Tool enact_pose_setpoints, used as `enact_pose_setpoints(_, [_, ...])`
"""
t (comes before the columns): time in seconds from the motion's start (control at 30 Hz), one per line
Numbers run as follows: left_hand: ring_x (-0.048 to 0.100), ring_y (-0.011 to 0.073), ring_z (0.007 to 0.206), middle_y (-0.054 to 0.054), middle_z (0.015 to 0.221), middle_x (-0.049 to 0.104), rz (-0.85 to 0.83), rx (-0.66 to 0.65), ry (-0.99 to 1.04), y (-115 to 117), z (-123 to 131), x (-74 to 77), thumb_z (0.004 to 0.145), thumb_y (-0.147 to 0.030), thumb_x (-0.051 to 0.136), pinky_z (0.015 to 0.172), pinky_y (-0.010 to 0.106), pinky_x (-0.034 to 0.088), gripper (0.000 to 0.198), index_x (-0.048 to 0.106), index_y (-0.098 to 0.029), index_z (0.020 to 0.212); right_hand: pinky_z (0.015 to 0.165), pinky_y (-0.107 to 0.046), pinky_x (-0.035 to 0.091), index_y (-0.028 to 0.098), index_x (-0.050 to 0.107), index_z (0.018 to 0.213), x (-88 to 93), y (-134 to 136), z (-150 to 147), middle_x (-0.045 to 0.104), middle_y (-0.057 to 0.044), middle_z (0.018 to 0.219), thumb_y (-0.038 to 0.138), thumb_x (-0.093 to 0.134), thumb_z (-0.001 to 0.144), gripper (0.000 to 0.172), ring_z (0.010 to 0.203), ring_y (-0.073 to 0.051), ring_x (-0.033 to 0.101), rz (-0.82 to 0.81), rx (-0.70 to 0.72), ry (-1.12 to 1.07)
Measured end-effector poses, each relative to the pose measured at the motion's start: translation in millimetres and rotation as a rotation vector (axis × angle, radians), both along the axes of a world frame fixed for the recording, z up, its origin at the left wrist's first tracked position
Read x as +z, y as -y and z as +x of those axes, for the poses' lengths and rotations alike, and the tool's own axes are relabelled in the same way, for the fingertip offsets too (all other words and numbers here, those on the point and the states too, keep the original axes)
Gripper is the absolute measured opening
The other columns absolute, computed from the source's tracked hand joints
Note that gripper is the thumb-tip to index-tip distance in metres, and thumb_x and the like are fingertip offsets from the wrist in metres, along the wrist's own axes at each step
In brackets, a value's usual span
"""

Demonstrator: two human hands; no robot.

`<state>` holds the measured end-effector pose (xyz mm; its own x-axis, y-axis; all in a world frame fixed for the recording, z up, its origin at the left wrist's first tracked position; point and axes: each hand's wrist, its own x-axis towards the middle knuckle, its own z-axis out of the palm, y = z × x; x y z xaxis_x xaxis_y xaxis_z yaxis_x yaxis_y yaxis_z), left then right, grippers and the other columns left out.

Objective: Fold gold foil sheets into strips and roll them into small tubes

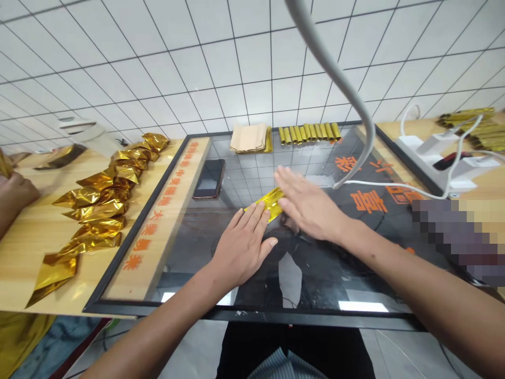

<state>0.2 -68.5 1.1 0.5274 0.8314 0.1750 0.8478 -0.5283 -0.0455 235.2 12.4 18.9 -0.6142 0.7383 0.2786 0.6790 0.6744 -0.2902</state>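
Note:
A small piece of gold foil paper (272, 201) lies on the black glass tabletop (248, 258) in front of me. My left hand (246, 239) lies flat with its fingertips over the near left end of the foil, fingers stretched out. At the foil's right end is my right hand (305, 205), fingers extended and somewhat blurred; I cannot tell whether it presses on the foil or hovers just over it. Behind them stand a stack of tan and gold paper sheets (248, 138) and a row of gold paper rolls (310, 133).
Folded gold foil pieces (104, 205) line the wooden table at left, near another person's hand (18, 195). A phone (209, 179) lies on the glass. A grey flexible tube (339, 73) arches down at right. Beyond it are a white power strip (422, 158) with cables and more gold rolls (473, 129).

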Motion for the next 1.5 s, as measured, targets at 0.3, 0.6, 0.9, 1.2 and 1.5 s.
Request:
enact_pose_setpoints(0.3, [0.041, 0.0327, 0.165, 0.019, 0.176, 0.043, -0.014, -0.003, 0.038, -1.0, -1.2, -3.3, 0.117, -0.05, 0.036, 0.134, 0.055, 0.035, 0.065, 0.04, -0.011, 0.169, 0.14, -0.049, 0.023, 0.008, 0.033, 0.175, -7.9, 26.5, -28.3, 0.025, -0.016, 0.182, 0.059, 0.023, 0.117, 0.078, 0.171, -0.025, 0.021, -0.209, 0.129, 0.055])
enact_pose_setpoints(0.6, [0.038, 0.0337, 0.166, 0.016, 0.176, 0.044, -0.04, -0.003, -0.024, 0.9, -1.6, 2.8, 0.117, -0.052, 0.037, 0.134, 0.06, 0.034, 0.065, 0.046, -0.011, 0.167, 0.138, -0.057, 0.026, 0.007, 0.041, 0.172, -18.8, -8.6, 1.6, 0.03, -0.018, 0.181, 0.051, 0.022, 0.117, 0.072, 0.169, -0.032, 0.027, -0.065, -0.002, 0.15])
enact_pose_setpoints(0.9, [0.038, 0.0311, 0.166, 0.014, 0.177, 0.041, -0.021, -0.001, -0.066, 19.0, -24.1, 3.7, 0.117, -0.054, 0.038, 0.135, 0.06, 0.033, 0.063, 0.049, -0.015, 0.166, 0.139, -0.052, 0.024, 0.005, 0.042, 0.171, -22.2, -9.6, 2.2, 0.032, -0.019, 0.18, 0.048, 0.025, 0.117, 0.071, 0.169, -0.032, 0.028, -0.021, -0.002, 0.185])
enact_pose_setpoints(1.2, [0.04, 0.0326, 0.165, 0.015, 0.178, 0.039, 0.049, -0.051, -0.042, 10.4, -11.7, 22.4, 0.118, -0.052, 0.034, 0.135, 0.058, 0.034, 0.062, 0.055, -0.011, 0.16, 0.139, -0.053, 0.024, 0.005, 0.042, 0.171, -22.5, -9.7, 0.3, 0.032, -0.019, 0.181, 0.049, 0.025, 0.117, 0.071, 0.169, -0.032, 0.028, -0.035, -0.007, 0.175])
enact_pose_setpoints(1.5, [0.038, 0.0312, 0.166, 0.019, 0.178, 0.038, -0.038, -0.147, -0.037, -22.0, -0.2, 4.9, 0.118, -0.053, 0.036, 0.135, 0.052, 0.035, 0.067, 0.042, -0.009, 0.168, 0.139, -0.054, 0.023, 0.002, 0.043, 0.17, -21.1, -8.4, -0.1, 0.03, -0.02, 0.181, 0.046, 0.022, 0.117, 0.072, 0.17, -0.033, 0.026, -0.038, -0.004, 0.184])
